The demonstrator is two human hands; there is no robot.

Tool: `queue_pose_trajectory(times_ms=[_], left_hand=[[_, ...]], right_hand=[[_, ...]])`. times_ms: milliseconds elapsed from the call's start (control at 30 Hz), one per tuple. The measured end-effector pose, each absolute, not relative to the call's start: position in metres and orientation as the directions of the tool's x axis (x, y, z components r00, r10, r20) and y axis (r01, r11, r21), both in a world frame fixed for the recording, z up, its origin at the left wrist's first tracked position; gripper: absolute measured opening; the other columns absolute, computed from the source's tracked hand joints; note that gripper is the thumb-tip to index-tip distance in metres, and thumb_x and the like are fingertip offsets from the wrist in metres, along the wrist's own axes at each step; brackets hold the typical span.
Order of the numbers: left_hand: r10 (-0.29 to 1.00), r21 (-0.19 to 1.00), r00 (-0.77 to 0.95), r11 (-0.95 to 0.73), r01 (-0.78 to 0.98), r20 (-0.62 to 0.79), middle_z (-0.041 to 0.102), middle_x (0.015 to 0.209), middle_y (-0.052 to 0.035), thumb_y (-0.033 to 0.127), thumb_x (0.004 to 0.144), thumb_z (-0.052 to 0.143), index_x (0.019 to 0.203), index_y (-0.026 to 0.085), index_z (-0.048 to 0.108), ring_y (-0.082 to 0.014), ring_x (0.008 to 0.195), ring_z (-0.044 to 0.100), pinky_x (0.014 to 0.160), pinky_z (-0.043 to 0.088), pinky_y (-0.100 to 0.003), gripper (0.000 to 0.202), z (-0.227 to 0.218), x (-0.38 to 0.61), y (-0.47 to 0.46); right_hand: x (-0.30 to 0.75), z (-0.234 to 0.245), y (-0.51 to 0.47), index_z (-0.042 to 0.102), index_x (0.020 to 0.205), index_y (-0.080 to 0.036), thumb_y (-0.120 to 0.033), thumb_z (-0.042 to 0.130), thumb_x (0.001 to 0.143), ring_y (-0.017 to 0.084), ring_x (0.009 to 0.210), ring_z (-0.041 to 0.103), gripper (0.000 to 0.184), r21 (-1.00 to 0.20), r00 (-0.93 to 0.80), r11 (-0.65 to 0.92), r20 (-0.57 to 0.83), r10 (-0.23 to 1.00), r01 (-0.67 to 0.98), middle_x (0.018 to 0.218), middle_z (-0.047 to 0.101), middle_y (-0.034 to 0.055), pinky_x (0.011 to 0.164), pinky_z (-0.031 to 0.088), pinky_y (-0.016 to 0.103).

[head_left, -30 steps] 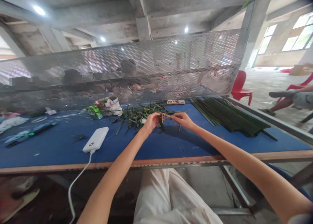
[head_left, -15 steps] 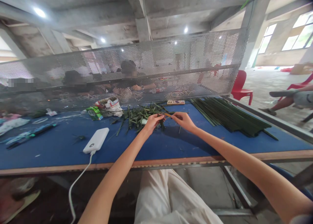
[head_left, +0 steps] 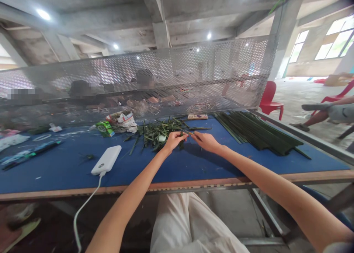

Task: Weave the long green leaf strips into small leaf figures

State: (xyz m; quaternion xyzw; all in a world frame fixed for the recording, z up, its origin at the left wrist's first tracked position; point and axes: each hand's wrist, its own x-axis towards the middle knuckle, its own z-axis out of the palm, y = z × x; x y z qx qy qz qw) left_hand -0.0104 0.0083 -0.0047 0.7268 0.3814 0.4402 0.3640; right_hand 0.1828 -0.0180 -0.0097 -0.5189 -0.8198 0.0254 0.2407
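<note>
Blue worktable [head_left: 55, 175], left hand [head_left: 173, 141] and right hand [head_left: 206, 141] nearer together now

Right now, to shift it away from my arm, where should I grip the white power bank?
Take the white power bank by its long sides, midway along, from above with your left hand: it lies flat, slim and round-cornered, and the cable leaves its near end.
</note>
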Motion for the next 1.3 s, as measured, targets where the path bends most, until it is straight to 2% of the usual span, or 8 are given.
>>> queue_pose_trajectory(times_ms=[233,533,667,800,900,1000,1133,1300], left_hand=[[0.865,0.849,0.335,-0.464,0.252,0.373,0.059,0.057,0.0,0.046,0.078,0.065,0.056,0.016,0.062,-0.012,0.056,0.048,0.061,0.035,-0.026,0.037,-0.005,-0.003,0.0],[0.891,0.88,0.319,-0.408,0.243,0.324,0.057,0.054,0.0006,0.048,0.07,0.07,0.055,0.016,0.061,-0.0123,0.058,0.05,0.065,0.038,-0.027,0.037,0.007,0.001,0.001],[0.897,0.898,0.34,-0.371,0.236,0.282,0.057,0.052,0.0012,0.045,0.068,0.072,0.057,0.016,0.064,-0.0118,0.055,0.049,0.062,0.037,-0.027,0.031,0.007,-0.007,0.004],[0.905,0.915,0.339,-0.34,0.216,0.256,0.062,0.055,0.0,0.041,0.068,0.072,0.065,0.017,0.069,-0.0139,0.059,0.055,0.066,0.04,-0.027,0.025,0.005,-0.018,0.005],[0.923,0.939,0.271,-0.318,0.132,0.275,0.069,0.064,-0.0031,0.041,0.068,0.074,0.067,0.017,0.071,-0.0164,0.068,0.061,0.074,0.043,-0.029,0.025,0.002,-0.021,0.008],[0.938,0.969,0.252,-0.247,0.002,0.238,0.073,0.071,-0.0046,0.038,0.063,0.079,0.074,0.017,0.072,-0.0191,0.077,0.067,0.081,0.044,-0.031,0.025,0.0,-0.02,0.012],[0.957,0.979,0.223,-0.159,-0.127,0.184,0.073,0.072,-0.0051,0.035,0.06,0.082,0.074,0.016,0.072,-0.0193,0.079,0.068,0.077,0.046,-0.03,0.026,-0.001,-0.021,0.015],[0.981,0.967,0.143,-0.096,-0.238,0.132,0.074,0.075,-0.0057,0.031,0.061,0.083,0.075,0.016,0.071,-0.0174,0.077,0.068,0.07,0.046,-0.026,0.024,-0.002,-0.023,0.019]], right_hand=[[0.177,-0.007,-0.024,0.052,0.113,-0.019,-0.034,0.026,0.105,0.019,0.079,0.067,0.031,-0.176,-0.376,0.462,0.372,0.849,0.869,0.092,0.072,0.0076,0.06,0.028,0.026],[0.182,-0.008,-0.013,0.053,0.115,-0.014,-0.031,0.024,0.105,0.023,0.083,0.068,0.036,-0.028,-0.415,0.453,0.353,0.838,0.891,0.094,0.072,0.0141,0.061,0.031,0.026],[0.201,-0.003,0.004,0.054,0.117,-0.013,-0.024,0.023,0.104,0.021,0.085,0.067,0.035,-0.136,-0.335,0.426,0.428,0.839,0.894,0.096,0.071,0.0157,0.064,0.032,0.026],[0.257,0.011,0.022,0.057,0.112,-0.012,-0.026,0.019,0.104,0.02,0.078,0.065,0.041,-0.385,0.16,0.074,0.54,0.826,0.92,0.099,0.07,0.0169,0.062,0.032,0.026],[0.283,0.013,0.026,0.06,0.108,-0.013,-0.034,0.025,0.104,0.021,0.078,0.065,0.041,-0.404,0.261,-0.019,0.553,0.791,0.915,0.093,0.071,0.0148,0.063,0.032,0.026],[0.272,0.003,0.025,0.064,0.104,-0.017,-0.034,0.036,0.101,0.021,0.081,0.065,0.034,-0.275,0.062,0.082,0.475,0.878,0.958,0.093,0.072,0.0114,0.065,0.034,0.026],[0.24,-0.012,0.018,0.068,0.1,-0.019,-0.033,0.047,0.096,0.023,0.09,0.064,0.026,-0.127,-0.2,0.263,0.369,0.908,0.956,0.096,0.072,0.0099,0.072,0.039,0.028],[0.211,-0.014,0.0,0.069,0.098,-0.017,-0.037,0.045,0.098,0.022,0.099,0.059,0.031,-0.156,-0.38,0.545,0.561,0.735,0.824,0.099,0.07,0.0107,0.086,0.041,0.03]])
